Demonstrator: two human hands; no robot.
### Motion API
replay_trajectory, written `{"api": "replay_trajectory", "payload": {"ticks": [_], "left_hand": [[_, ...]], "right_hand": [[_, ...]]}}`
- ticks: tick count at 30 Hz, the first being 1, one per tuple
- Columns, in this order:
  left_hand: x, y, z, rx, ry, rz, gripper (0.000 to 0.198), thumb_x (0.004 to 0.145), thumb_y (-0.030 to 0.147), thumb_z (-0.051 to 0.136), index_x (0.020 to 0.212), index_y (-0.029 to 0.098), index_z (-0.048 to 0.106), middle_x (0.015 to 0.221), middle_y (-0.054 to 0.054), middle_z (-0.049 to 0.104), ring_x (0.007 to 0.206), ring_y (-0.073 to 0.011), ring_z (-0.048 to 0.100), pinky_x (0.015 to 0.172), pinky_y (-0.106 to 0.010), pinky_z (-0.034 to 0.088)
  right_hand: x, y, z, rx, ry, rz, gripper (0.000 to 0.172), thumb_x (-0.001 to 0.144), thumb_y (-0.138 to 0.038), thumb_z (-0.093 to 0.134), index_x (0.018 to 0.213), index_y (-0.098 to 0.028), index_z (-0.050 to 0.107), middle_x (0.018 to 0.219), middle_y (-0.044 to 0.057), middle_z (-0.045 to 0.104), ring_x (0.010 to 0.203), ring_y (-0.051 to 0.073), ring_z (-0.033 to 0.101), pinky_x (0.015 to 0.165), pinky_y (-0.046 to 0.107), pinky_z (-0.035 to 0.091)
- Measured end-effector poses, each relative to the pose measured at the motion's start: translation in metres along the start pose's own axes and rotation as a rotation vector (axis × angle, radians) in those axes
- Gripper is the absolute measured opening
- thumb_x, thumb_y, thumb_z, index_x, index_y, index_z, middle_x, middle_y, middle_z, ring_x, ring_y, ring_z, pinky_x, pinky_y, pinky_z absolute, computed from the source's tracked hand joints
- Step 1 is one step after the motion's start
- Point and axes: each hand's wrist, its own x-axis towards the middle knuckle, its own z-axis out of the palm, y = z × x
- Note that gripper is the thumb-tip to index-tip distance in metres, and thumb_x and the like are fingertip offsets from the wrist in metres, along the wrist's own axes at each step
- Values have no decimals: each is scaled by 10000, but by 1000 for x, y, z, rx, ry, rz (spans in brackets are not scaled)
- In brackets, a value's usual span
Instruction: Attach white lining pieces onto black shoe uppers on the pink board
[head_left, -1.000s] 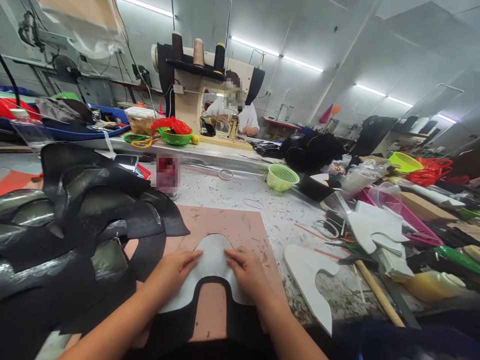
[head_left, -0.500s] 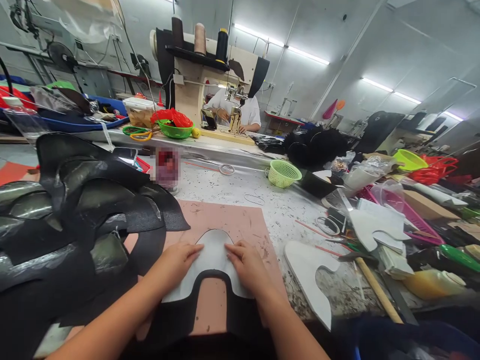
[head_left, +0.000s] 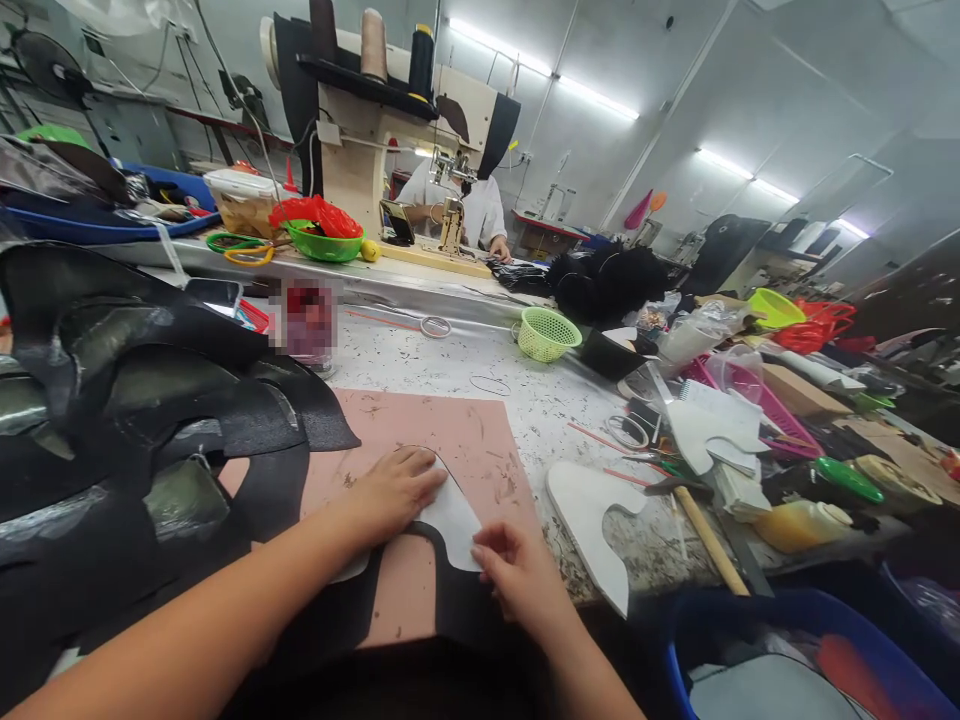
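Note:
A curved white sheet piece [head_left: 452,515] lies over a black U-shaped piece [head_left: 459,600] on a pinkish board [head_left: 480,425] right in front of me. My left hand [head_left: 394,490] rests flat across the upper left of the white sheet, fingers stretched out and covering part of it. At the sheet's lower right edge, my right hand [head_left: 517,578] has thumb and forefinger pinched together on the margin. Another white cut piece [head_left: 589,515] lies apart, to the right of the board.
Overlapping black pieces [head_left: 172,375] fill the left side. To the right are a wooden handle [head_left: 712,540], a bottle of yellowish liquid [head_left: 802,525] and a blue tub [head_left: 671,640]. A green basket [head_left: 550,335] stands behind the board. Beyond, a person sits behind a sewing machine [head_left: 352,150].
My left hand has slid up and right onto the white sheet's top and flattened. My right hand has moved down along the sheet's right edge. The camera view has shifted right.

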Motion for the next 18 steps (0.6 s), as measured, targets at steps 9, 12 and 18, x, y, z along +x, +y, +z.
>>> {"api": "replay_trajectory", "payload": {"ticks": [9,12,18], "left_hand": [[-7,-9,-3,14,-188,166,421,859,465,400,1272,380,385,1422,-86,269,1291,-373,167,996,-541,190],[-7,-7,-10,4,-288,176,459,845,519,383,1288,414,323,1444,-63,203,1298,-402,69,989,-579,150],[-7,-6,-12,-52,-296,168,532,789,584,430,1281,401,344,1447,-59,187,1301,-398,42,989,-591,108]], "right_hand": [[-16,-1,-4,-252,133,-142,132,730,-236,512,696,-176,625,635,19,636,596,153,585,584,260,443],[-16,-3,-3,-375,144,-198,128,739,-193,509,715,-178,634,673,24,642,652,157,593,624,257,444],[-31,8,-5,-813,149,-538,259,789,-96,439,925,-185,641,1013,97,622,877,218,553,751,339,434]]}}
